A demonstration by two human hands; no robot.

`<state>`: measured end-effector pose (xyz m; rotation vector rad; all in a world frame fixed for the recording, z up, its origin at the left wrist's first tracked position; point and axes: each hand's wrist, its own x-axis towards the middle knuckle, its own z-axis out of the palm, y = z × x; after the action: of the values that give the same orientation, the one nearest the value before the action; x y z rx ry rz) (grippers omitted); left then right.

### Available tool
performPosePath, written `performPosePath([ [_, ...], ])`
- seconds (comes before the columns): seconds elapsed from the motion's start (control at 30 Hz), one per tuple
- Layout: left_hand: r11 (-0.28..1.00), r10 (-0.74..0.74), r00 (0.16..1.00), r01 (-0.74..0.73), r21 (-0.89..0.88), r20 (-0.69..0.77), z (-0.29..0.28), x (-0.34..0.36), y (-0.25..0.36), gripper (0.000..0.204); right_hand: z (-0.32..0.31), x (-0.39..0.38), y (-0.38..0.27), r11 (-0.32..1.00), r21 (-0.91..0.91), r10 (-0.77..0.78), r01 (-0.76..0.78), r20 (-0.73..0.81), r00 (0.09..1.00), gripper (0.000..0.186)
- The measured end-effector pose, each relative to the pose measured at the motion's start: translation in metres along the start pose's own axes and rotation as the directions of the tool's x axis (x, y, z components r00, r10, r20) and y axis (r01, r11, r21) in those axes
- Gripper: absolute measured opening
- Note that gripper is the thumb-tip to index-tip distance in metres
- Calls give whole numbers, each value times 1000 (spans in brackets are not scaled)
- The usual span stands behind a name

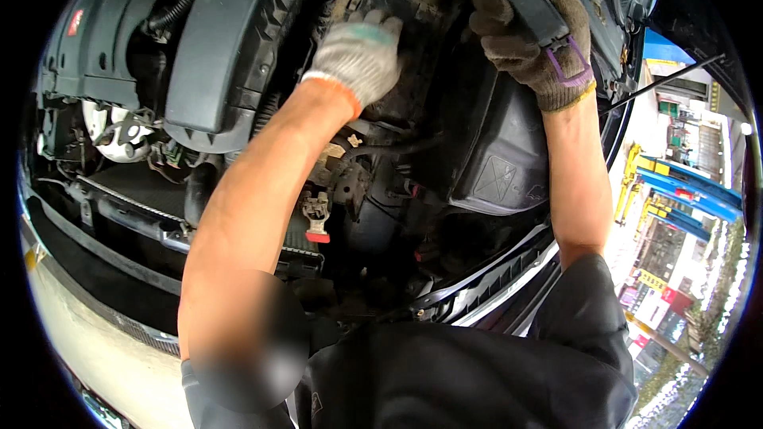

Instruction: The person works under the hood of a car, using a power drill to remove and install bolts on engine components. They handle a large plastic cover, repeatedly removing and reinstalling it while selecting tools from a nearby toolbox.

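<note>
Seemingly grasping blk bar [529, 6] w/ R hand [528, 62] at 1 o'clock, prob. for clearance, can't tell grip w/ L hand [358, 58] at 12.

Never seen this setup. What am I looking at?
No robot here: one person, two gloved hands. The only picture comes from the left of two head-worn fisheye cameras looking down, so edges bend and left is the person's left.

Below is a vehicle's open engine bay. The left hand, in a whitish glove, reaches into a dirty recess; whether it grips anything is hidden. The right hand, in a brown glove, holds a long black object with a purple loop at its end.

Around them: a black engine cover, a black plastic housing and a red-tipped metal fitting.
</note>
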<state>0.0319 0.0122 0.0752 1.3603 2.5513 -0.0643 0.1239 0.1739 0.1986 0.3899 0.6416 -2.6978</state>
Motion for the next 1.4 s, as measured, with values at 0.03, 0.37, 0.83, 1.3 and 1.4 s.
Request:
performPosePath([
  [0.03,970,40,991,-8,241,-131,49,25,-3,52,1,5,2,1000,1,17,-17,16,1000,58],
  [0.37,861,-22,927,-173,-479,-374,61,93,16,73,6,12,12,991,-63,-127,122,-77,989,58],
  [0.83,-192,-137,901,-431,-882,-411,141,141,2,44,-8,30,-3,-945,-324,-75,35,321,944,63],
  [1.3,925,100,844,-275,-264,-527,47,97,-9,40,23,45,-5,-233,-905,-492,-357,-207,846,43],
  [1.4,695,-128,918,-186,-695,-374,53,129,-40,39,25,52,-2,-321,-888,-480,-329,-147,865,44],
])
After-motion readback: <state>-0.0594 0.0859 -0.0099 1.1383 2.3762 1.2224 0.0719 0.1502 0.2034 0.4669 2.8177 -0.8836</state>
